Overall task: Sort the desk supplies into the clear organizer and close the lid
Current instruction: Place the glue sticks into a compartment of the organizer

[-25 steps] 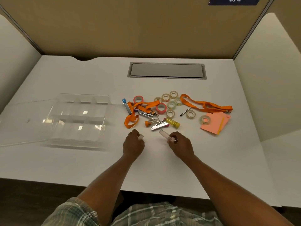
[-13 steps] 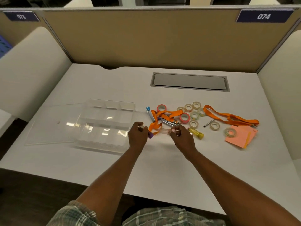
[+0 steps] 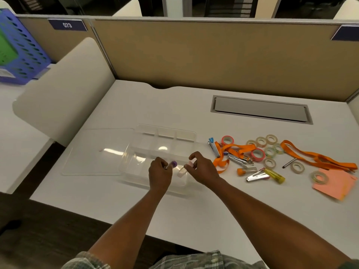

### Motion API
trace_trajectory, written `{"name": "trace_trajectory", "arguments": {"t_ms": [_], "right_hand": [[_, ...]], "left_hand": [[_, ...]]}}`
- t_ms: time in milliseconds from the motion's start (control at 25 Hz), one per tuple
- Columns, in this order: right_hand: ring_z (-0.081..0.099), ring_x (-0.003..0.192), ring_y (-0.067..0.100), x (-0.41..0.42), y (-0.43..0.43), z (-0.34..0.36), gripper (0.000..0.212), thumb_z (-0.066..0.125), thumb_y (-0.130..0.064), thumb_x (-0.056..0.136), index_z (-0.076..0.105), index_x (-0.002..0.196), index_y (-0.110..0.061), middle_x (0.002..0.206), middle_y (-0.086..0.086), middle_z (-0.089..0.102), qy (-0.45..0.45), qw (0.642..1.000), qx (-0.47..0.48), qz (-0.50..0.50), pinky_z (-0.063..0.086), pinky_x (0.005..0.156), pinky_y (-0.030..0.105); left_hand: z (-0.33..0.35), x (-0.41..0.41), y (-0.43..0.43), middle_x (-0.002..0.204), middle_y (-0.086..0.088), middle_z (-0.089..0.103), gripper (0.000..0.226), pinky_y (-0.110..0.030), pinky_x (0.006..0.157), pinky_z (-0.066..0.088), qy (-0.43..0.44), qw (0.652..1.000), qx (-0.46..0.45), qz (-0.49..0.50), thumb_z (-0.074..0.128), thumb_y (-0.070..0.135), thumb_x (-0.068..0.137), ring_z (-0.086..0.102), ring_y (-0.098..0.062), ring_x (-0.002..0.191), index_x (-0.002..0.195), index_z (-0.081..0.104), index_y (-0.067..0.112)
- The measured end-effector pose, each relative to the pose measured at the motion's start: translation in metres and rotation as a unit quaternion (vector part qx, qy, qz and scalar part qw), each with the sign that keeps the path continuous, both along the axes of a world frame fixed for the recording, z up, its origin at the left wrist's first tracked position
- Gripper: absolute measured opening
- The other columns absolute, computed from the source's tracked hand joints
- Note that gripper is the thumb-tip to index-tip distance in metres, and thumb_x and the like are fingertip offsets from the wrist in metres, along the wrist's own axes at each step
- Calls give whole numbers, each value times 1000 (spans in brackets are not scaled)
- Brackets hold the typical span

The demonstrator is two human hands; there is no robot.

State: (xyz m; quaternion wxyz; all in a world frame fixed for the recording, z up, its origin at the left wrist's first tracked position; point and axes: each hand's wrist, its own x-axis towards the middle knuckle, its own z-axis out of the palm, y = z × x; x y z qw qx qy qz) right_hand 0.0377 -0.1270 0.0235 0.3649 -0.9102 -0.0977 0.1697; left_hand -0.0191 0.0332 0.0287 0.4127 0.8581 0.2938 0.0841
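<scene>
The clear organizer (image 3: 165,133) stands open on the white desk, its lid (image 3: 93,152) lying flat to its left. My left hand (image 3: 159,171) grips a small tube with a purple cap (image 3: 173,163) over the organizer's near compartment. My right hand (image 3: 202,168) pinches a small clear tube with a pink cap (image 3: 183,171) just beside it, also above that compartment. To the right lie several tape rolls (image 3: 257,154), orange lanyards (image 3: 318,158), nail clippers (image 3: 238,158), an orange-capped tube (image 3: 246,170) and a yellow tube (image 3: 274,174).
Pink sticky notes (image 3: 334,184) with a tape roll on them lie at the far right. A grey cable hatch (image 3: 260,109) is set in the desk behind. Beige partitions enclose the desk; a blue crate (image 3: 19,51) sits on the neighbouring desk at left.
Both hands have moved left from the pile of supplies to above the organizer, each carrying its small tube. The camera view has swung left and up.
</scene>
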Motion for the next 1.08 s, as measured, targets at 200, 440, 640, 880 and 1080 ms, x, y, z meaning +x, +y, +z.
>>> {"name": "trace_trajectory", "arguments": {"t_ms": [200,440,640,880,1080], "right_hand": [[60,82,16,11,31,-7,27,65,-46,90,59,102,-23,92,-3,66,6,993,-112,28,49,67,29],[60,82,17,10,42,-16,18,63,-33,94,67,106,-19,101,3,71,-18,986,-165,22,48,72,27],[63,84,16,5,27,-13,23,61,-36,95,67,109,-20,99,1,72,-38,992,-123,-7,47,67,26],[65,77,16,-3,-19,-11,16,61,-33,95,66,105,-22,87,1,73,-61,993,-88,-57,53,65,30],[66,82,19,-16,-87,-15,12,58,-33,92,65,96,-23,86,-2,72,-52,986,-112,-114,51,68,31]], "left_hand": [[-19,5,0,81,-6,58,26,-25,64,42,33,999,12,-40,72,24,86,59,-21,72,75,55,8],[-31,4,-8,85,-8,53,27,-32,63,44,59,994,26,-85,62,24,92,61,-30,72,72,47,13],[-32,3,-12,93,-6,54,16,-30,62,44,51,988,63,-130,60,27,93,60,-25,71,86,56,13],[-14,22,-29,90,0,55,14,-24,63,43,-5,985,72,-160,67,26,87,59,-15,74,87,58,15],[-7,36,-80,93,3,55,15,-22,63,45,-57,973,82,-210,69,28,86,56,-12,75,90,59,17]]}}
